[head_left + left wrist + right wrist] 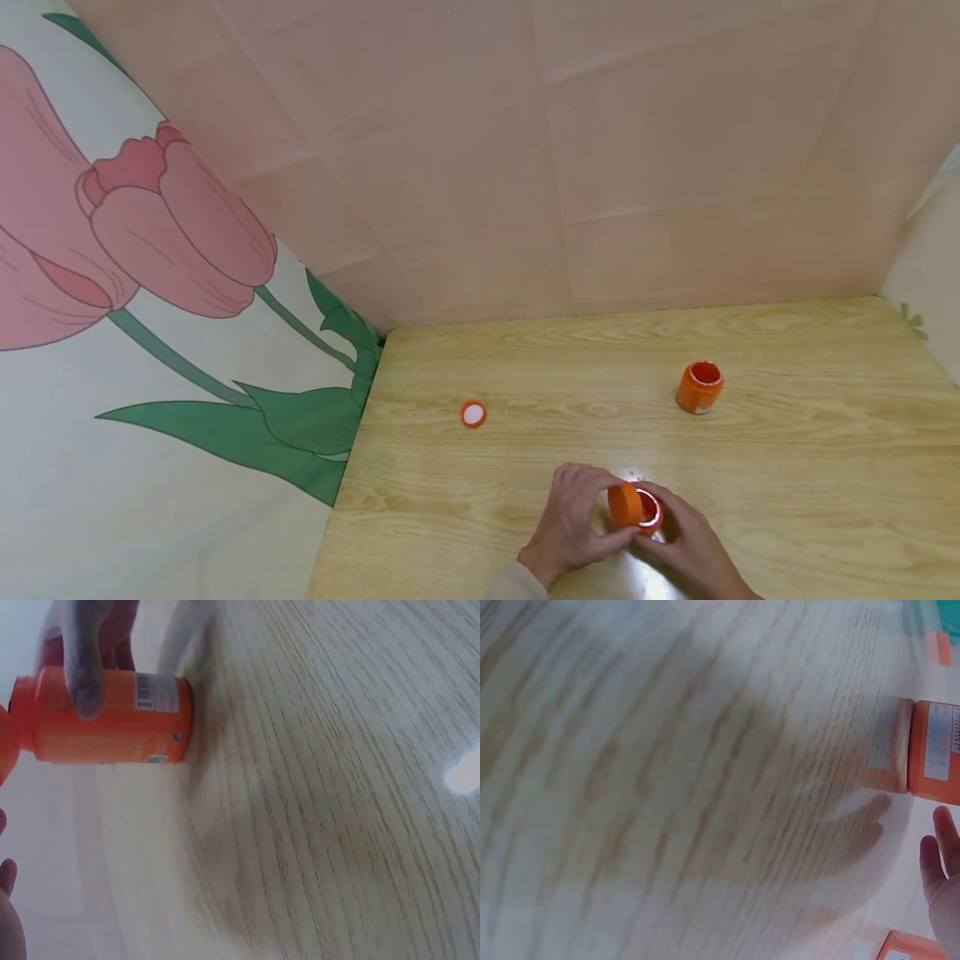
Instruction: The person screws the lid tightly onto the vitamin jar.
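- Head view: near jar, one, orange, open, red within, on the wooden table; right hand curved about its side, thumb and fingers gripping.
- Head view: orange cap, one, tilted beside the jar's mouth, pinched between thumb and fingers of the left hand; cap-to-mouth contact cannot be told. Advisable: cap held by its outer edge, squared to the neck.
- Head view: far jar, one, open, upright; second cap, one, well apart, white inside uppermost.
- Left wrist view: near jar, printed, with pale label; a right-hand finger laid along its side; orange cap cut by the frame, at the neck. Advisable: base kept flat, grip firm without squeezing.
- Right wrist view: orange jar body, seemingly the near jar, cut by the frame; fingers close by, contact unclear.
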A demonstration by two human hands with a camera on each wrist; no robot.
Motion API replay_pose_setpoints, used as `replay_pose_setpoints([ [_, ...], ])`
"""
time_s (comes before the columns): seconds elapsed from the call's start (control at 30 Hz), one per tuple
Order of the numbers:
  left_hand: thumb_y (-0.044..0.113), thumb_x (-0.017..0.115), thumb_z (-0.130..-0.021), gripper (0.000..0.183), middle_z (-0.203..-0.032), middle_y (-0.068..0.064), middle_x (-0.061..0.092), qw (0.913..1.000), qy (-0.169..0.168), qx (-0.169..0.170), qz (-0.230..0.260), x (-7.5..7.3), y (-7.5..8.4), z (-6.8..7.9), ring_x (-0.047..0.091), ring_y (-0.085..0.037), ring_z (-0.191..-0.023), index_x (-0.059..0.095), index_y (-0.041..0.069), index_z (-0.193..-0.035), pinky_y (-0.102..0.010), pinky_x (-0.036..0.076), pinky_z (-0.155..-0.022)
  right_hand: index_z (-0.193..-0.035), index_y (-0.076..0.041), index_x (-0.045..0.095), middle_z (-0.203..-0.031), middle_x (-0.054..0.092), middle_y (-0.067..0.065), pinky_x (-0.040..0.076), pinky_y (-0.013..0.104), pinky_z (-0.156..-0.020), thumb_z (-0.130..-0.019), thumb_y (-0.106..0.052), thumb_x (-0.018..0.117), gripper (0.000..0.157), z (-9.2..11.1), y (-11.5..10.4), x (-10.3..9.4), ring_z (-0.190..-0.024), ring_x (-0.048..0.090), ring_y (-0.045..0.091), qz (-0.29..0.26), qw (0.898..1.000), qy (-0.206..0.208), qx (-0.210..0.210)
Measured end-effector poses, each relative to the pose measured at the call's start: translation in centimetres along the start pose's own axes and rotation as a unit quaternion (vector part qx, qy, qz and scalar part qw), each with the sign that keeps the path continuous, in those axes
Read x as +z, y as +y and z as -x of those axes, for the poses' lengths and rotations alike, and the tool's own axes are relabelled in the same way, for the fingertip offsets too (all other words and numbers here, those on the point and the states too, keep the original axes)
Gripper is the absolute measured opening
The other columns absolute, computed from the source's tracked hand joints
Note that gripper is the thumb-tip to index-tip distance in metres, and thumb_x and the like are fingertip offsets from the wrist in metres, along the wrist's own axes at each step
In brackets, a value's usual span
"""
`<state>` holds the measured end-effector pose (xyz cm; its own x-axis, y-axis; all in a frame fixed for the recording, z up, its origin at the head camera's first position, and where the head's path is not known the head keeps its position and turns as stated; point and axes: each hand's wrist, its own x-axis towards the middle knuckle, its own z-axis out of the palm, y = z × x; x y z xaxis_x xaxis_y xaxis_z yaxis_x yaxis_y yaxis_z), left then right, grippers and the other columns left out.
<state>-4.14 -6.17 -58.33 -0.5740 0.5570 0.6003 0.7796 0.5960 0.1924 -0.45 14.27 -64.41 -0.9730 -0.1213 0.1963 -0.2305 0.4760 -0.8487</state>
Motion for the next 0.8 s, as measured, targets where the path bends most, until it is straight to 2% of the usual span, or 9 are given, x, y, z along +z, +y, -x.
replay_pose_setpoints([
  [0.17,0.053,0.079,-0.075,0.06,-0.11,0.011,0.063,0.9999,-0.015,0.002,-0.005,0.22,0.29,-0.36,0.053,-0.006,-0.105,0.062,0.021,-0.123,-0.026,0.036,-0.099,-0.132,-0.021,0.059,-0.12,0.065,-0.013,0.036,0.001,-0.09,-0.066,-0.018,0.091,0.073,-0.09,0.04,-0.01,-0.104,0.057,-0.009,-0.009,1.0,0.0,-0.007],
  [0.4,0.054,0.079,-0.075,0.06,-0.11,0.01,0.062,0.9997,-0.02,0.005,-0.011,0.43,0.54,-0.72,0.052,-0.006,-0.105,0.064,0.023,-0.124,-0.026,0.037,-0.099,-0.134,-0.023,0.056,-0.127,0.064,-0.005,0.041,0.006,-0.091,-0.071,-0.023,0.088,0.071,-0.25,-0.4,-0.17,-0.11,0.055,-0.01,-0.028,0.999,-0.032,0.033],
  [0.53,0.054,0.079,-0.075,0.059,-0.109,0.009,0.061,0.9997,-0.022,0.009,-0.009,0.63,0.53,-0.79,0.052,-0.006,-0.105,0.065,0.023,-0.123,-0.026,0.037,-0.1,-0.136,-0.022,0.056,-0.131,0.062,-0.005,0.039,0.006,-0.094,-0.071,-0.026,0.088,0.072,-0.33,-0.52,-0.2,-0.114,0.051,-0.013,-0.037,0.997,-0.042,0.046],
  [0.67,0.054,0.08,-0.074,0.059,-0.108,0.009,0.062,0.9997,-0.021,0.013,-0.007,0.86,0.5,-0.71,0.053,-0.006,-0.105,0.066,0.023,-0.122,-0.026,0.038,-0.1,-0.136,-0.019,0.057,-0.13,0.061,-0.012,0.038,0.004,-0.093,-0.069,-0.019,0.089,0.074,-0.27,-0.53,-0.19,-0.114,0.051,-0.014,-0.05,0.997,-0.033,0.04],
  [0.8,0.055,0.079,-0.075,0.058,-0.108,0.01,0.062,0.9995,-0.028,0.009,-0.009,0.9,0.52,-0.76,0.052,-0.006,-0.106,0.066,0.024,-0.122,-0.026,0.037,-0.1,-0.135,-0.019,0.059,-0.128,0.062,-0.012,0.038,0.003,-0.093,-0.067,-0.015,0.09,0.075,-0.25,-0.61,-0.07,-0.114,0.052,-0.013,-0.055,0.998,-0.021,0.021],
])
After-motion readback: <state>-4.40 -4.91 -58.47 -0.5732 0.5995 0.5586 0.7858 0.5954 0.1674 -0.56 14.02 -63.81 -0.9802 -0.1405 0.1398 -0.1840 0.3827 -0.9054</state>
